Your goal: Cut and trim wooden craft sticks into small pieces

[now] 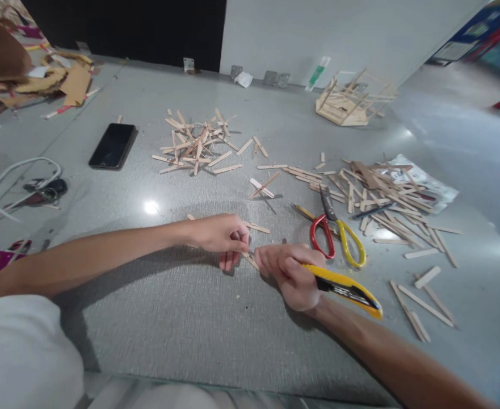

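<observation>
My right hand (pixel 294 272) is wrapped round a yellow and black utility knife (pixel 347 289), its handle pointing back to the right. The knife's tip end is mostly covered by my fingers. My left hand (pixel 224 238) pinches a short wooden craft stick (pixel 250 260), which reaches across the small gap between the two hands. Just behind my left hand another craft stick (pixel 256 227) lies on the table. Scissors with one red and one yellow handle (pixel 352 244) rest beyond my right hand, a pencil (pixel 305 213) beside them.
Craft sticks form one heap (pixel 194 145) at the back and another (pixel 394 193) at the right, near a plastic bag (pixel 439 187). A stick frame (pixel 347 105) stands far right. A phone (pixel 113 146), cables (pixel 41 165) and cardboard scraps (pixel 77 82) are at left.
</observation>
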`<control>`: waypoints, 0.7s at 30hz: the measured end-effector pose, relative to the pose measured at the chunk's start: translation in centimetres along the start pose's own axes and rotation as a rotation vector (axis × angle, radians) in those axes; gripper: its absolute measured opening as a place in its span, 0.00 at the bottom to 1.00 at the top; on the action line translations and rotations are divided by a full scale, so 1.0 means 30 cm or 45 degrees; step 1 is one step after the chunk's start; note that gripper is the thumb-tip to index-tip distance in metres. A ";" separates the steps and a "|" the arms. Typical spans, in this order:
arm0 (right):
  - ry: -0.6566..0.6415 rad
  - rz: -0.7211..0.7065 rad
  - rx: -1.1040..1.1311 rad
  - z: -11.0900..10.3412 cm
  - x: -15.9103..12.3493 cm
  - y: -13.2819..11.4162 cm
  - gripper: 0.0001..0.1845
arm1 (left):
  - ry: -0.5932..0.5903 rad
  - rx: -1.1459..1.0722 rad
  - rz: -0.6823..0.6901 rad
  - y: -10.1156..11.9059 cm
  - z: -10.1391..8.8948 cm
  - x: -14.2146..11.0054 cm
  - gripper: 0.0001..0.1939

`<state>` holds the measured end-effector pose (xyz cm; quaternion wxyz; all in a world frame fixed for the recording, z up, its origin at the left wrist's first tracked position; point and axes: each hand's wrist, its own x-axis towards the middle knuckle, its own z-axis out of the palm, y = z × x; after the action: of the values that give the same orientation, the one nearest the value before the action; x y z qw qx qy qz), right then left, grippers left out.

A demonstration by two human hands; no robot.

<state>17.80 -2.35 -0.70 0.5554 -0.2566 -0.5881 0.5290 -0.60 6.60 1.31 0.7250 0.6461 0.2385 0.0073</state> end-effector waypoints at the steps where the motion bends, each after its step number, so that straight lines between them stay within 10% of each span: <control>1: 0.026 -0.016 0.012 0.002 0.000 -0.001 0.21 | 0.007 -0.006 -0.005 0.000 0.002 0.001 0.16; 21: 0.205 -0.100 0.173 0.039 0.031 -0.040 0.22 | 0.088 0.060 -0.036 0.024 0.018 -0.015 0.21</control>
<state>16.82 -2.30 0.95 0.6372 -0.2368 -0.5141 0.5230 -0.59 6.07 2.17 0.7007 0.6591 0.2727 0.0139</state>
